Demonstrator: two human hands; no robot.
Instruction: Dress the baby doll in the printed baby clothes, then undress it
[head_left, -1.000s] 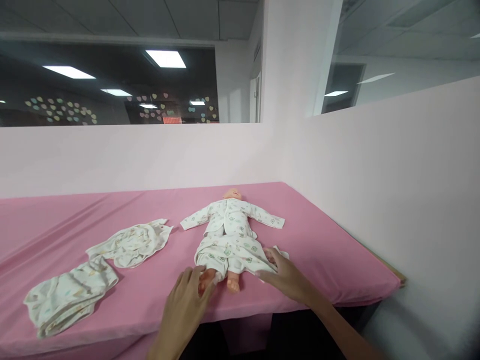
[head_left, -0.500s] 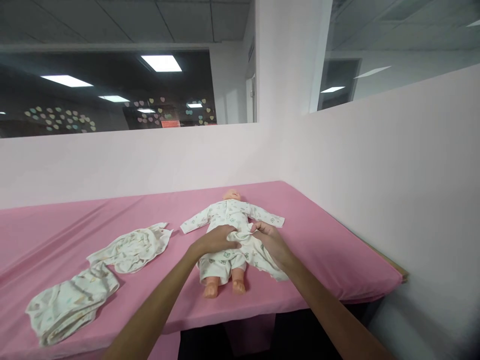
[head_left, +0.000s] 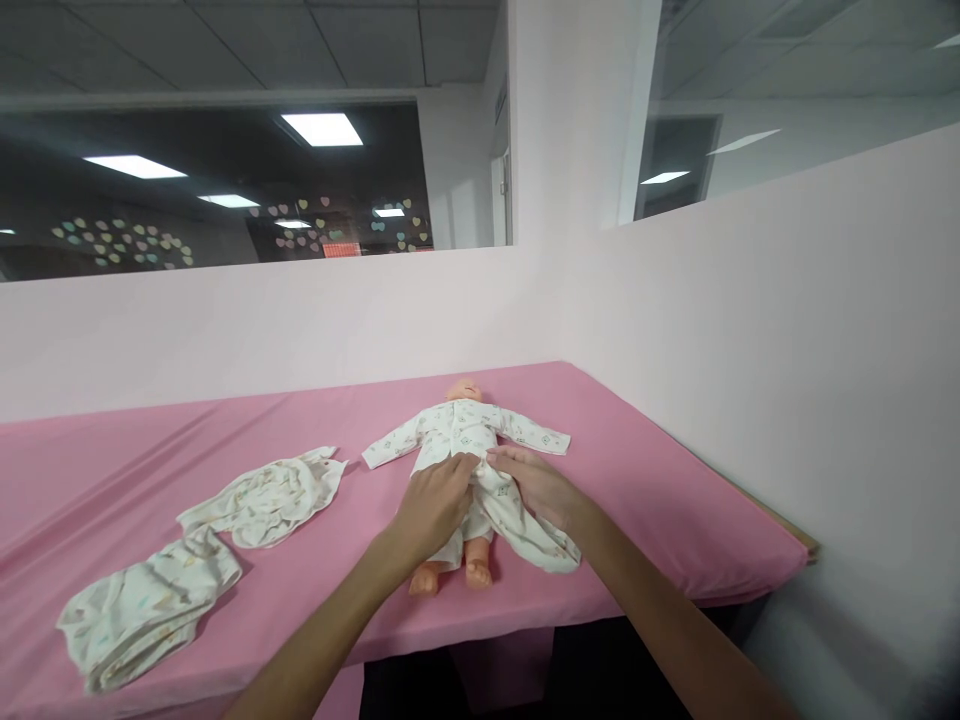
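Cloth (head_left: pixel 534 538): perhaps pants, trailing right of the doll (head_left: pixel 463 391).
My left hand (head_left: pixel 435 502): fingers bunched on it, above the doll's legs.
My right hand (head_left: pixel 534 482): pinching it alongside.

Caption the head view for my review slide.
Left hand and right hand hold patterned white cloth over a doll lying on pink fabric.

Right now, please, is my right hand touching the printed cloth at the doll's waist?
Touching. The head view shows the fingers of your right hand against the cloth's bunched upper end, while the printed cloth hangs down below them.
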